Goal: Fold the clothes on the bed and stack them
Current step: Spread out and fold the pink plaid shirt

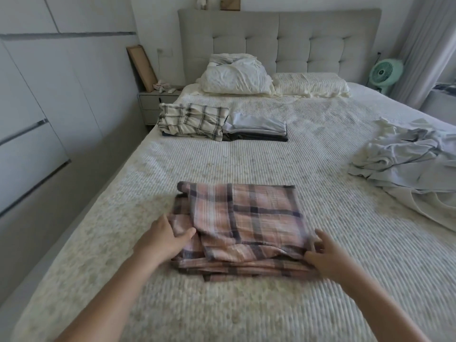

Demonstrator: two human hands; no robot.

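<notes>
A pink plaid garment (246, 223) lies folded in a thick rectangle on the near middle of the bed (246, 159). My left hand (164, 236) is at its left edge, thumb on top of the cloth and fingers tucked under a fold. At the garment's near right corner is my right hand (328, 253), fingers spread and touching the edge. Farther up the bed sit two folded stacks side by side: a cream plaid stack (192, 120) and a stack topped by a pale grey piece (256, 128). Unfolded pale grey clothes (404, 156) lie heaped at the right.
Two pillows (237, 76) rest against the grey padded headboard (278, 38). A nightstand (155, 99) with a leaning frame stands left of the bed, and white wardrobe doors (44, 107) run along the left. A green fan (386, 70) stands at the far right.
</notes>
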